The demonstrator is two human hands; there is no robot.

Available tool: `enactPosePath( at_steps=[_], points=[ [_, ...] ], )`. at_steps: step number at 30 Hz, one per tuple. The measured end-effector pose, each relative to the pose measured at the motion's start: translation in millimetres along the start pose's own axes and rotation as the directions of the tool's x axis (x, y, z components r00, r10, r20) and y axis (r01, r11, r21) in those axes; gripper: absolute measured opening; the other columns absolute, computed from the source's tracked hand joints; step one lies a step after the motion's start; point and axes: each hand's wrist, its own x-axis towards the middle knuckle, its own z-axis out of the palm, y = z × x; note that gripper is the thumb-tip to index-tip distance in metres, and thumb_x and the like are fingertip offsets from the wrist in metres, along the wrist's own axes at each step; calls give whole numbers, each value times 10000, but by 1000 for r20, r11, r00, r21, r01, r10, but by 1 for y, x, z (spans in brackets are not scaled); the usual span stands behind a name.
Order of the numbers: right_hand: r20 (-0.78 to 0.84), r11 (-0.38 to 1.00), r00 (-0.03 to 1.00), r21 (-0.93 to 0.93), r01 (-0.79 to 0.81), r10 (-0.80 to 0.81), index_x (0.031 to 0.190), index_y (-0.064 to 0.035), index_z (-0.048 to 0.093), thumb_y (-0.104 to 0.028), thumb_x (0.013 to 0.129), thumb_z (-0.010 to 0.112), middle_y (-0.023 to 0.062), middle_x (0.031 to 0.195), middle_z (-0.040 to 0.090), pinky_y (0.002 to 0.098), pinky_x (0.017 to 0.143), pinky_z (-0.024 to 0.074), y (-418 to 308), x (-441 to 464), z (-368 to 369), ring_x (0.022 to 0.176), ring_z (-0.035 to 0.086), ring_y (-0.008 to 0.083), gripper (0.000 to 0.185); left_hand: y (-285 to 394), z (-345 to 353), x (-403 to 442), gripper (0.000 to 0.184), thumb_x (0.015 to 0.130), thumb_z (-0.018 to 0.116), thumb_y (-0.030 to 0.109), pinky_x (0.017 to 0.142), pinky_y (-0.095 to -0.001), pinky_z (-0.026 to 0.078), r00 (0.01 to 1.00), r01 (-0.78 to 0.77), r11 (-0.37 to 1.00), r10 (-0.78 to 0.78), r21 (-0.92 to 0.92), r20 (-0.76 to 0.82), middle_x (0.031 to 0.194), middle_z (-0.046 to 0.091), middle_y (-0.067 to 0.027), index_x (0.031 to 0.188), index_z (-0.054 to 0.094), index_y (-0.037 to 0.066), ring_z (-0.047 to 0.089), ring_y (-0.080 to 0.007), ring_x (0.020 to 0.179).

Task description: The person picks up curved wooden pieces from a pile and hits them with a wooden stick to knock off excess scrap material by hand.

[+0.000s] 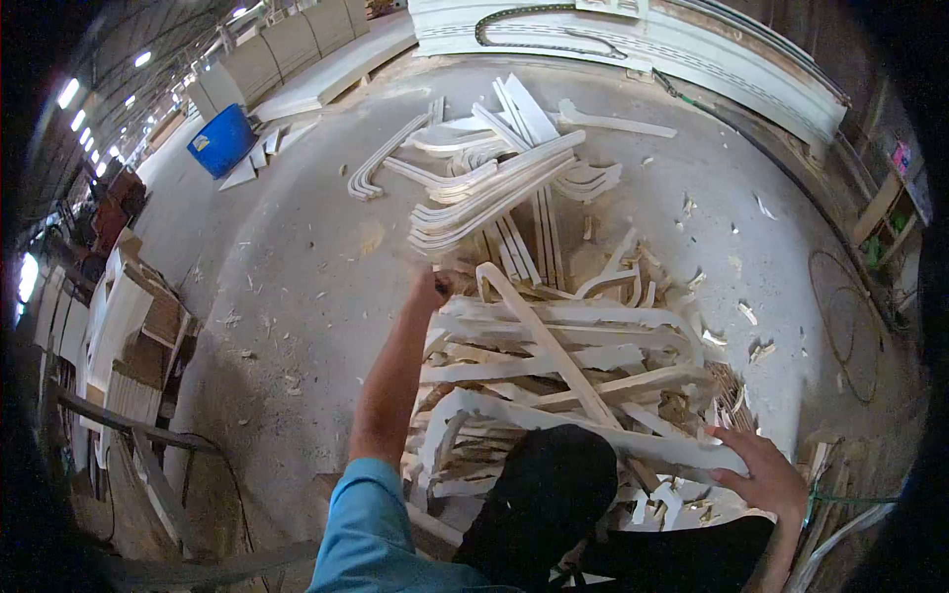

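Observation:
My right hand (759, 472) grips the right end of a long pale wooden strip (583, 427), thumb below and fingers above. This strip crosses in front of my dark-clad knee (554, 474) and bends down at its left end. My left arm reaches forward, and my left hand (447, 285) is closed at the far left edge of a pile of bent wood strips (593, 326). What its fingers hold, if anything, is hidden. A hooked wooden strip (539, 331) lies diagonally over the pile, just right of that hand.
Beyond the pile, a stack of curved strips (494, 193) lies on the dusty floor. A blue bin (220, 141) stands far left, with stacked boards (129, 346) nearer. Wood scraps (748, 313) and a cable (771, 158) lie right. A long white panel (633, 49) spans the back.

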Motion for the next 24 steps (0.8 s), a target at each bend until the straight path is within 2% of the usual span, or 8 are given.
enactPosePath(
  at_steps=[3, 7, 9, 12, 15, 19, 21, 24],
  points=[
    [64, 998, 997, 27, -55, 53, 1448, -131, 473, -285, 866, 737, 181, 1346, 570, 427, 1039, 428, 2, 4, 0, 1219, 545, 358, 656, -3, -28, 15, 301, 976, 542, 311, 416, -254, 378, 980, 197, 980, -197, 31, -22, 614, 417, -3, 757, 456, 122, 409, -135, 466],
    [-4, 1000, 1000, -19, 7, -7, 1451, -119, 467, -312, 877, 728, 192, 1268, 603, 430, 996, 448, 9, 7, 5, 1150, 574, 368, 660, 0, -56, 54, 342, 977, 576, 323, 409, -263, 374, 932, 334, 873, -363, 356, 15, 596, 411, -4, 740, 414, 137, 403, -129, 468],
    [36, 998, 999, -58, -2, 4, 1448, -111, 471, -316, 873, 733, 190, 1186, 624, 436, 930, 459, 1, 8, 1, 1081, 592, 361, 665, 4, -43, 54, 354, 978, 589, 346, 402, -270, 367, 956, 276, 678, -268, 682, -121, 590, 434, -11, 749, 435, 125, 405, -134, 453],
    [5, 996, 1000, -80, 30, -30, 1448, -108, 473, -337, 885, 718, 183, 1138, 629, 435, 885, 458, -3, 6, -1, 1032, 600, 353, 655, -1, -29, 58, 342, 968, 600, 324, 396, -276, 361, 987, 153, 540, -118, 827, -106, 585, 452, -17, 738, 463, 112, 411, -135, 439],
    [15, 996, 1000, -82, 28, -27, 1467, -124, 446, -395, 910, 672, 176, 1087, 617, 451, 904, 468, 0, 7, -1, 1015, 600, 358, 659, -14, -35, 72, 313, 956, 606, 300, 375, -285, 346, 1000, 11, 643, 14, 766, -26, 574, 470, -28, 739, 496, 102, 409, -144, 416],
    [-28, 993, 997, -96, 71, -74, 1461, -123, 451, -427, 909, 662, 176, 1093, 613, 455, 893, 470, 8, 7, 0, 1006, 601, 354, 665, -24, -54, 109, 299, 945, 602, 261, 354, -303, 330, 984, -1, 609, -140, 794, 109, 556, 474, -32, 701, 505, 118, 411, -152, 400],
    [22, 993, 998, -97, 62, -60, 1462, -116, 458, -402, 926, 658, 177, 1177, 613, 427, 913, 461, 6, 9, -1, 1056, 592, 337, 639, -32, -56, 116, 304, 928, 602, 217, 338, -313, 299, 997, 32, 747, -75, 664, 36, 540, 467, -41, 666, 498, 101, 408, -162, 381],
    [-27, 987, 992, -108, 118, -122, 1468, -132, 441, -466, 926, 624, 165, 1009, 617, 457, 870, 475, 4, 9, -2, 938, 609, 347, 663, -36, -47, 117, 211, 911, 566, 156, 333, -347, 300, 996, -87, 522, 17, 848, 91, 539, 448, -64, 725, 587, 59, 434, -174, 380]
  ],
)
